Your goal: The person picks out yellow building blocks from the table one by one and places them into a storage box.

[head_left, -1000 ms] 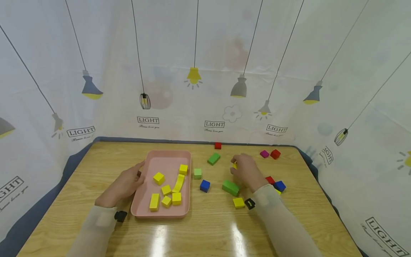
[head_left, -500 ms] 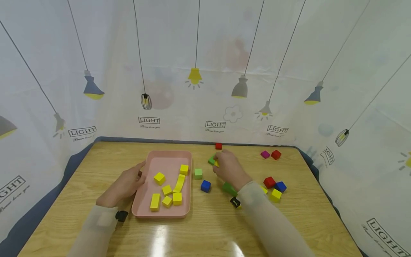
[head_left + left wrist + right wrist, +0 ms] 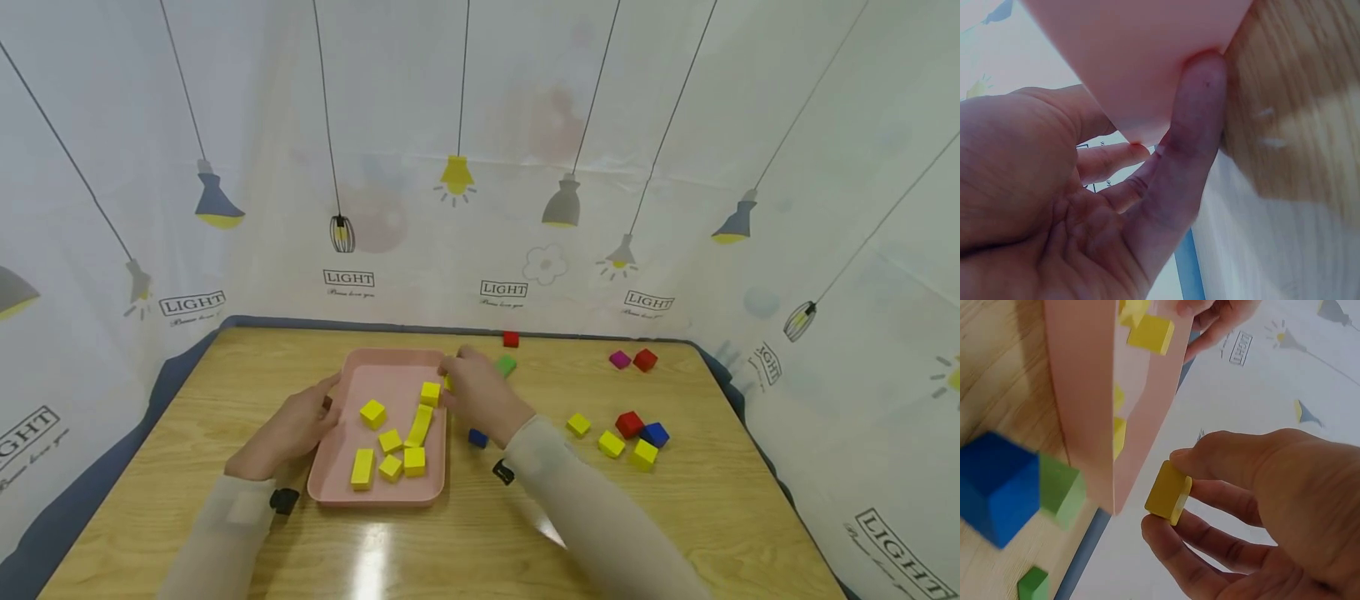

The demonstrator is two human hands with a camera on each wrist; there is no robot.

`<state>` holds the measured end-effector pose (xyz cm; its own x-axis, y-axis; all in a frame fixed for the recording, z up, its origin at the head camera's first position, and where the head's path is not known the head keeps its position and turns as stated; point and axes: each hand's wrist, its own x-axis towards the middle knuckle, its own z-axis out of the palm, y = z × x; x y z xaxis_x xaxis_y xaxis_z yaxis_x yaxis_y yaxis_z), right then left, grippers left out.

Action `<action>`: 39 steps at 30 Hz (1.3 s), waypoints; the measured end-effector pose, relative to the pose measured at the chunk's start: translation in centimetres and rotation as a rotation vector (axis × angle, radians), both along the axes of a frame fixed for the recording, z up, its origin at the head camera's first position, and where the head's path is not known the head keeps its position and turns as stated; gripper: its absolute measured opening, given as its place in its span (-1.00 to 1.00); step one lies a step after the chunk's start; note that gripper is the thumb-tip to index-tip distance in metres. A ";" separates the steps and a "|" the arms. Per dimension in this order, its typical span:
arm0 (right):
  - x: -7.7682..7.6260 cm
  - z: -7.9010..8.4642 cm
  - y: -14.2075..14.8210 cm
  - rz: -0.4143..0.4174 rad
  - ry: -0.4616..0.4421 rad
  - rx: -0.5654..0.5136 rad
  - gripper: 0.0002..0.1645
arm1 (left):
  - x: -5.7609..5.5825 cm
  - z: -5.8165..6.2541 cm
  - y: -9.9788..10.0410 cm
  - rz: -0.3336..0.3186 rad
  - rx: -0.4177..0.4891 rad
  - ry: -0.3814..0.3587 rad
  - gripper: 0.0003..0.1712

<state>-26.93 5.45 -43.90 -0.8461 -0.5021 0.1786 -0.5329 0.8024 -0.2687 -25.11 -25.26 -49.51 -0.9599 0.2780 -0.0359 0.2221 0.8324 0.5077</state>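
Note:
A pink tray [image 3: 382, 371] stands on the table's left half, with several yellow blocks [image 3: 372, 414] inside. My left hand [image 3: 288, 433] holds the tray by its left side; in the left wrist view, a finger [image 3: 1200, 106] presses against the outer wall. Over at the right rim is my right hand [image 3: 483, 396]. Between thumb and fingers it pinches a small yellow block [image 3: 1167, 490], held up beside the tray wall in the right wrist view. A blue block [image 3: 477, 438] lies partly hidden below this hand. The right wrist view also shows a light green block [image 3: 1063, 490].
Toward the right lie a yellow block [image 3: 578, 425], a red block [image 3: 629, 425], another blue block [image 3: 656, 435] and more yellow ones. Near the back edge are a small red block [image 3: 511, 339], a green block [image 3: 506, 365] and a magenta block [image 3: 619, 359]. A printed curtain surrounds the table.
The right hand has carried the yellow block leftward from the table's middle to the tray's right rim. Yellow blocks on the right have come out from behind the arm. The left hand stays put.

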 end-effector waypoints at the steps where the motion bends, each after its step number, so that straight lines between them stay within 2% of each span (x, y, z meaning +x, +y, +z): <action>1: 0.1 0.0 -0.5 0.010 -0.005 0.005 -0.67 | 0.0 0.0 0.0 0.002 0.001 -0.005 -0.30; 6: 0.5 -0.2 -2.8 0.081 -0.032 0.033 -0.71 | 0.0 0.2 0.1 0.019 0.017 -0.043 -0.29; 12: 0.8 -0.6 -5.0 0.166 -0.075 0.083 -0.65 | 0.1 0.2 0.1 0.022 0.021 -0.043 -0.29; 20: 0.8 -1.5 -6.4 0.146 -0.169 0.110 -0.55 | 0.0 0.2 0.1 0.019 0.024 -0.042 -0.30; 31: 0.9 -1.4 -6.3 0.133 -0.157 0.133 -0.51 | 0.1 0.2 0.1 0.027 0.020 -0.050 -0.29; 39: 1.7 -1.2 -5.0 0.121 -0.123 0.121 -0.57 | 0.0 0.2 0.1 0.021 0.006 -0.041 -0.29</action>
